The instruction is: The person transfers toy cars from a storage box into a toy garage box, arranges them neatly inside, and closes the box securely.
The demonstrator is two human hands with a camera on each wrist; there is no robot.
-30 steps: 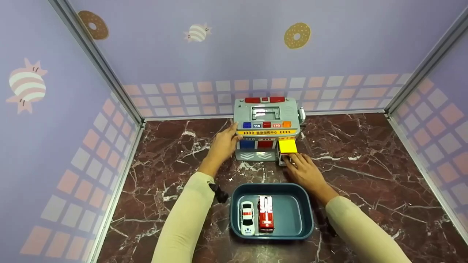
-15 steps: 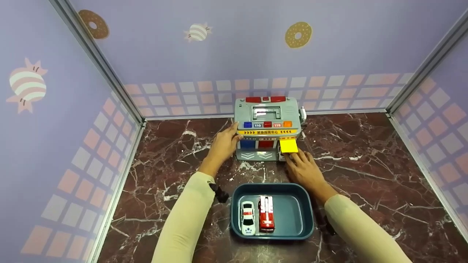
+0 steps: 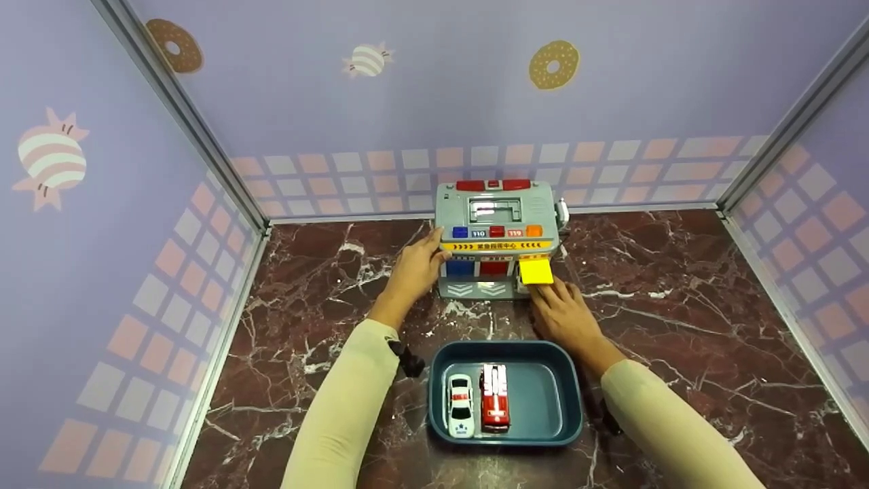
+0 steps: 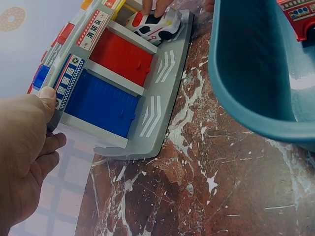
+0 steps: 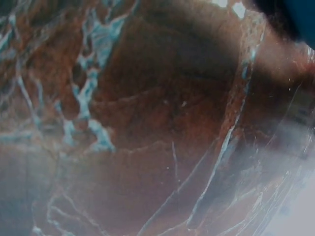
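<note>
A grey toy rescue station (image 3: 495,210) stands against the back wall, with blue and red garage doors and a raised yellow flap (image 3: 536,272) at its right bay. My left hand (image 3: 415,267) grips the station's left side; in the left wrist view its thumb (image 4: 47,98) lies on the front edge. A white toy car (image 4: 155,25) with red markings sits partly inside the right bay. My right hand (image 3: 565,319) holds this car at its outer end, with the fingertips partly hidden under the flap. The right wrist view shows only blurred tabletop.
A dark blue-green tub (image 3: 574,407) stands in front of the station, between my forearms. It holds a white toy police car (image 3: 460,407) and a red toy fire truck (image 3: 494,401). Patterned panels (image 3: 434,81) enclose the marbled table (image 3: 326,285) at the back and sides.
My right hand has moved slightly forward, and the white toy car has gone deeper into the right bay under the yellow flap. The left hand keeps its grip on the station.
</note>
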